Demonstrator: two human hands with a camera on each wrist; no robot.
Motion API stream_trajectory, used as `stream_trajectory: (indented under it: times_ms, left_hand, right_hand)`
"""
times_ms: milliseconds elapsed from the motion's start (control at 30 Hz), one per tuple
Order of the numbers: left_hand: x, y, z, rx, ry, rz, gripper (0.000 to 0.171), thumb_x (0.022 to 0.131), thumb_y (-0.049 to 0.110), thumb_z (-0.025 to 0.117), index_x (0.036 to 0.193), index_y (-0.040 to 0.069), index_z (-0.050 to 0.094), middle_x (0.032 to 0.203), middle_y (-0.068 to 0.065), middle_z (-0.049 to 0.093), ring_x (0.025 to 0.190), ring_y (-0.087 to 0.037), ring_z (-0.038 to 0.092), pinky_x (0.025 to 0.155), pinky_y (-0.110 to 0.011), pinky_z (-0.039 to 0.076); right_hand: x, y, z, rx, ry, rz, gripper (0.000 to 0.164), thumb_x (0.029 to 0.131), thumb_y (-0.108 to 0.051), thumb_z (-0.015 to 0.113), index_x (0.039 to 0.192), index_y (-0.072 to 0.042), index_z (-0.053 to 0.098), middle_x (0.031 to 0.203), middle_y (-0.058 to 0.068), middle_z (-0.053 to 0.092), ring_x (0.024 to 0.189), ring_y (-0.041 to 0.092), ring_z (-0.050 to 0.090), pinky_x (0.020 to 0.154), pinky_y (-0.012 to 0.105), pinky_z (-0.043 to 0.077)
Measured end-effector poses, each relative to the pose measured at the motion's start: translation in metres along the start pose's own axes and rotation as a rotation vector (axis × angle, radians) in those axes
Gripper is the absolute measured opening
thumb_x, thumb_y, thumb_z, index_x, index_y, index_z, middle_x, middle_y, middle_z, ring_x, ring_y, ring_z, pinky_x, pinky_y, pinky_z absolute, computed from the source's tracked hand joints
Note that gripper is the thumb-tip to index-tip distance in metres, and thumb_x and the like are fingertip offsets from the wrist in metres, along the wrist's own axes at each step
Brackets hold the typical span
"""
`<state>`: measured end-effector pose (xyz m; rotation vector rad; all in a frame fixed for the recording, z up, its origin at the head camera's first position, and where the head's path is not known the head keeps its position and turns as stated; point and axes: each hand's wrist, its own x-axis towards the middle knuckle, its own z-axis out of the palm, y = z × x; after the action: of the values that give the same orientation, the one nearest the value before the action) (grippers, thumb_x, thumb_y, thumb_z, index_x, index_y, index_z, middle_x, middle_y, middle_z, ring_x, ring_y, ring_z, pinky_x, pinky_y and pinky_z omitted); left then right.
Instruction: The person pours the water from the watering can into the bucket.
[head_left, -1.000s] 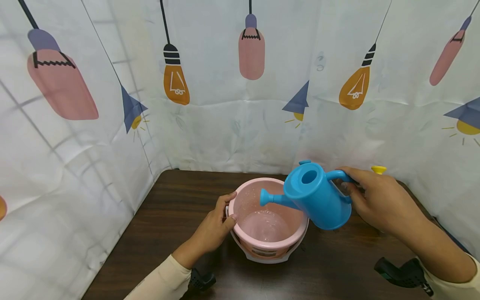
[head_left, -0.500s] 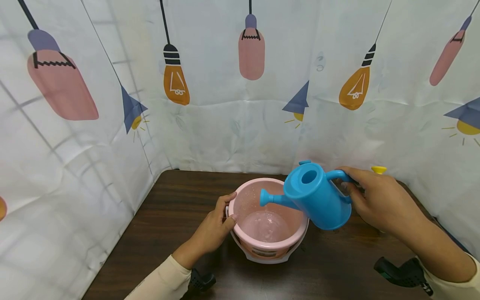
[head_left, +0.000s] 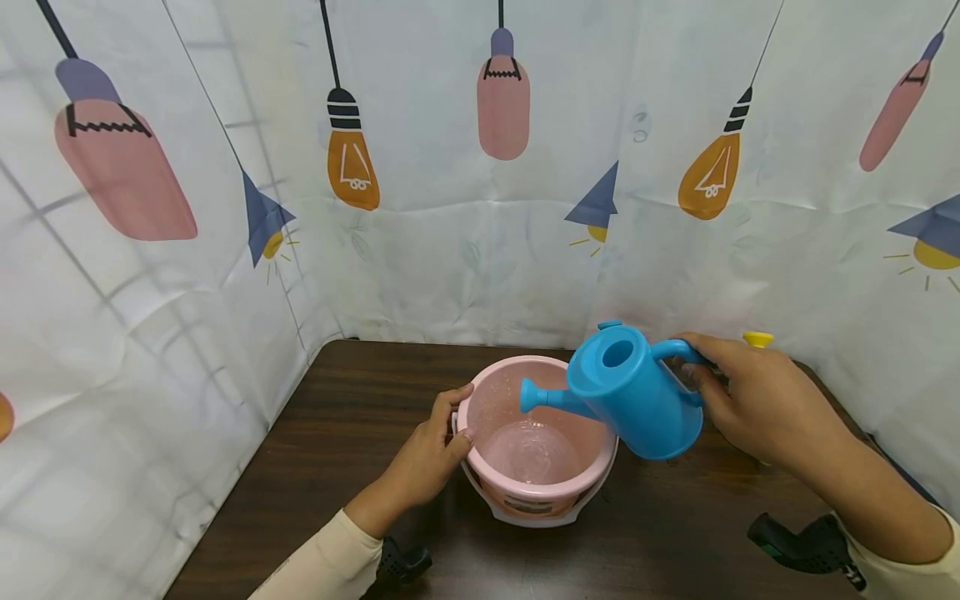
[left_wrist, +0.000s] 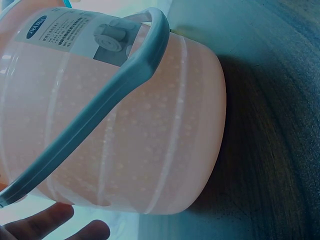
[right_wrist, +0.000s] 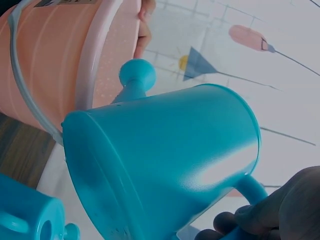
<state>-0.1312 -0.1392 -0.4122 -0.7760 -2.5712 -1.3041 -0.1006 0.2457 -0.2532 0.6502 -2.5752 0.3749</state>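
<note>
Pink plastic shows first: a bucket [head_left: 498, 400] standing on the dark worktop [head_left: 360, 417] between its left and right edges, short of the far one, with clear rippled liquid [head_left: 531, 454] in the bottom. The left hand [head_left: 427, 454] grips its left rim, thumb and fingers curled over. The right hand [head_left: 757, 404] is closed around the handle of a blue watering can [head_left: 637, 400], held tilted, its spout over the bucket's mouth and its body covering part of the right rim. Towards the worktop's far right corner, a yellow thing [head_left: 757, 339] peeks above the right hand, which hides the rest. The right wrist view catches another blue object [right_wrist: 25, 212], cut by the frame. A grey bail [left_wrist: 95, 115] crosses the bucket's outer wall. A printed sheet [head_left: 480, 275] hangs behind the far edge.
</note>
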Motion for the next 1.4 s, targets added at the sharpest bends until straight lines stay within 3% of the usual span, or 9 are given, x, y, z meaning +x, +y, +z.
stream_trajectory:
  times_ms: [433, 667, 933, 1100, 1400]
  left_hand:
    - [-0.0001, 0.0002, -0.0004, -0.007, 0.000, 0.010, 0.058, 0.102, 0.024, 0.052, 0.154, 0.015, 0.030, 0.149, -0.016, 0.050, 0.114, -0.023, 0.064, 0.093, -0.047, 0.051]
    - [0.0001, 0.0011, -0.0005, 0.006, 0.004, 0.009, 0.058, 0.101, 0.023, 0.053, 0.154, 0.016, 0.030, 0.148, -0.017, 0.052, 0.113, -0.023, 0.064, 0.093, -0.048, 0.051]
    - [-0.0004, 0.0004, -0.0001, 0.004, 0.005, 0.001, 0.059, 0.101, 0.023, 0.053, 0.154, 0.016, 0.030, 0.139, -0.018, 0.058, 0.111, -0.022, 0.064, 0.092, -0.048, 0.051]
    - [-0.0006, 0.0004, -0.0003, 0.001, 0.006, 0.001, 0.059, 0.100, 0.023, 0.053, 0.154, 0.016, 0.030, 0.144, -0.017, 0.055, 0.111, -0.022, 0.064, 0.092, -0.047, 0.051]
    - [0.0003, -0.0015, 0.0003, -0.001, 0.002, -0.006, 0.058, 0.101, 0.024, 0.053, 0.154, 0.017, 0.030, 0.139, -0.018, 0.058, 0.110, -0.021, 0.065, 0.092, -0.047, 0.051]
  right_hand:
    - [0.0008, -0.0006, -0.0010, 0.003, 0.008, -0.002, 0.038, 0.090, 0.000, 0.071, 0.128, 0.001, 0.066, 0.094, 0.012, 0.070, 0.050, 0.009, 0.039, 0.049, 0.030, 0.035]
    - [0.0016, -0.0012, -0.0012, 0.000, 0.018, -0.011, 0.038, 0.089, 0.000, 0.072, 0.127, 0.001, 0.066, 0.098, 0.014, 0.071, 0.053, 0.010, 0.042, 0.050, 0.031, 0.037]
    - [0.0014, -0.0019, -0.0014, 0.002, 0.003, -0.005, 0.038, 0.091, 0.000, 0.070, 0.129, 0.001, 0.065, 0.096, 0.013, 0.071, 0.049, 0.009, 0.037, 0.047, 0.030, 0.033]
    - [0.0017, -0.0023, -0.0013, 0.001, 0.000, -0.010, 0.039, 0.091, 0.000, 0.070, 0.129, 0.001, 0.065, 0.096, 0.013, 0.071, 0.048, 0.008, 0.035, 0.047, 0.029, 0.032]
    - [0.0029, -0.0028, -0.0010, -0.001, 0.010, -0.017, 0.040, 0.089, 0.000, 0.072, 0.129, 0.000, 0.066, 0.100, 0.015, 0.072, 0.054, 0.011, 0.043, 0.050, 0.032, 0.036]
